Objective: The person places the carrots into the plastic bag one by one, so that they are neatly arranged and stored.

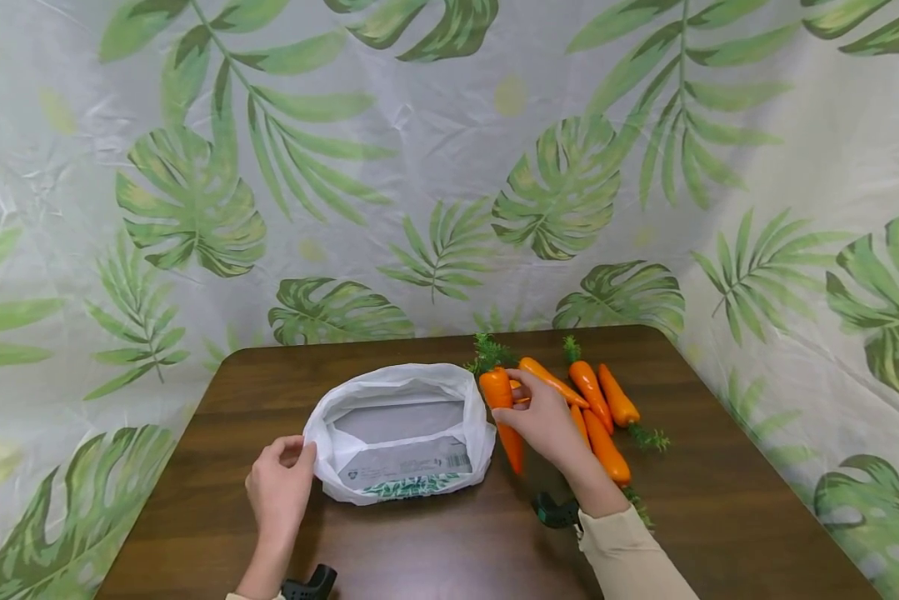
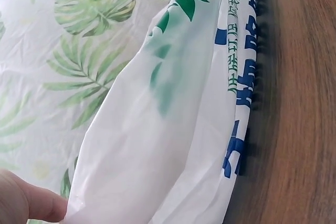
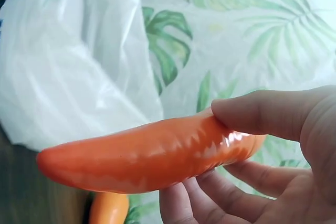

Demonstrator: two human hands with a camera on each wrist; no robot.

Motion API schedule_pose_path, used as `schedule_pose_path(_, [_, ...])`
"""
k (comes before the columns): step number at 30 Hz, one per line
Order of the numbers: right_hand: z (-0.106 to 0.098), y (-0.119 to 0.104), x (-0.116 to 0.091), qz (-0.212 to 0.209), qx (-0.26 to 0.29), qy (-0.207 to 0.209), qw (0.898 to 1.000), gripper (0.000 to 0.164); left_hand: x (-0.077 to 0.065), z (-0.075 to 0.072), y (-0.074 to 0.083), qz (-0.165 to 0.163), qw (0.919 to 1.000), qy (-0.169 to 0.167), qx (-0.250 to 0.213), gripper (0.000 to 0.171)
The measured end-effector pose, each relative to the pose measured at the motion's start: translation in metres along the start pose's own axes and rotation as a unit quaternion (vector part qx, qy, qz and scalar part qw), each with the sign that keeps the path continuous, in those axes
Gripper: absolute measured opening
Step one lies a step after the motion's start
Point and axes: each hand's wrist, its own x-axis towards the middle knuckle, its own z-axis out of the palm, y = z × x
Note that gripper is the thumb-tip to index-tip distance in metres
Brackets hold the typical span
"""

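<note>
A white plastic bag (image 1: 482, 442) with green and blue print stands on the table, its mouth spread wide. At the bag's left rim, my left hand (image 1: 278, 485) pinches the plastic between thumb and fingers; only part of that grip shows in the left wrist view. My right hand (image 1: 545, 423) holds an orange carrot (image 3: 142, 156) by its thick end, thumb on one side and fingers on the other. This carrot hangs just right of the bag, tip pointing down, with leafy green (image 1: 490, 353) showing at its top in the head view.
Several more carrots (image 1: 608, 450) lie loosely piled on the right side of the dark wooden table (image 1: 449, 546), some with green tops. Behind the table hangs a leaf-patterned sheet (image 1: 449, 150). Black wrist devices (image 1: 556, 511) sit under both wrists.
</note>
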Motion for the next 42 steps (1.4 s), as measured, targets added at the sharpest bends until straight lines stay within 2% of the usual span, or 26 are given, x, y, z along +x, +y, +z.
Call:
schedule_pose_path(10, [0.01, -0.026, 0.005, -0.025, 0.012, -0.011, 1.0, 0.062, 0.002, 0.001, 0.001, 0.014, 0.9997, 0.02, 0.002, 0.013])
schedule_pose_path(19, [0.029, -0.042, 0.008, -0.065, 0.053, -0.063, 0.994, 0.061, 0.006, 0.004, 0.0, 0.004, 0.9997, 0.023, -0.003, 0.009])
schedule_pose_path(27, [0.048, -0.049, 0.009, -0.092, 0.053, -0.1, 0.989, 0.06, 0.007, 0.008, -0.006, -0.009, 0.9994, 0.006, -0.034, 0.008])
schedule_pose_path(34, [0.063, -0.05, 0.01, -0.11, 0.044, -0.128, 0.985, 0.06, 0.006, 0.007, -0.009, -0.035, 0.9954, -0.022, -0.087, 0.011])
schedule_pose_path(42, [0.079, -0.043, 0.01, -0.136, 0.014, -0.169, 0.976, 0.059, 0.004, 0.007, -0.01, -0.05, 0.9939, -0.016, -0.097, 0.011])
